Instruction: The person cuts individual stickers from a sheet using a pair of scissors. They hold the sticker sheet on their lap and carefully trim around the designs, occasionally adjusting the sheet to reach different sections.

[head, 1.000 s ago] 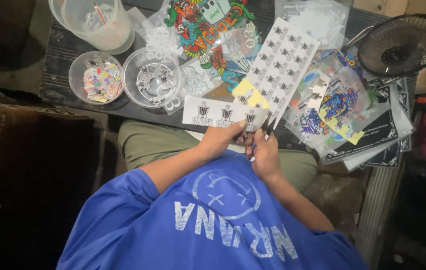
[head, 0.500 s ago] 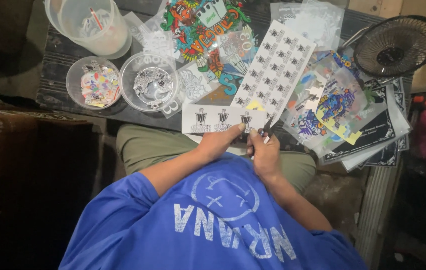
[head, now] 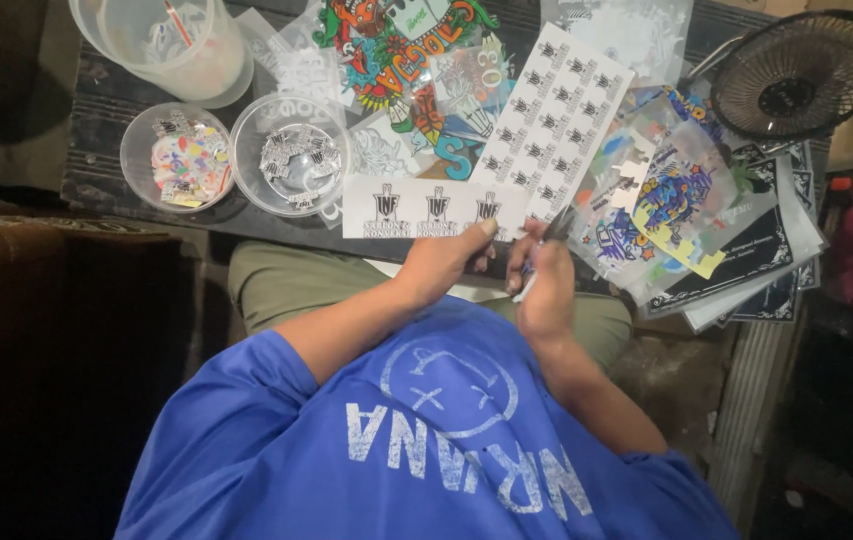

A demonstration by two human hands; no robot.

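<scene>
**Sticker strip held at the table edge, tool at its right end**

A dark low table [head: 117, 195] is crowded with printed sheets, and the person in a blue shirt sits close against it, knees in olive trousers [head: 282, 285] tucked under its near edge. The left hand [head: 447, 265] holds a white strip of stickers [head: 417, 208] by its right end, thumb on top and fingers closed beneath. The strip lies flat along the table's near edge and carries three matching black designs in a row.

The right hand [head: 547, 295] is curled shut around a slim dark tool [head: 559, 225] that points up towards the strip's right end. It looks like small scissors, though it could be a craft knife, as the view is too dim to settle it. The two hands are just beside each other, nearly touching.

To the left stand two clear bowls, one of coloured cut pieces [head: 190, 160] and one of black-and-white pieces [head: 292, 165], with a pale plastic tub [head: 162, 40] behind them. A long sheet of small printed designs [head: 557, 110] lies slanted above the hands, bright cartoon sheets [head: 677, 195] are stacked to the right, and a small black fan [head: 797, 75] sits in the far corner.

The work in hand appears to be trimming single designs off the strip. The next cut calls for a taut strip and the blade kept in the white gap between designs, clear of the left thumb.
</scene>
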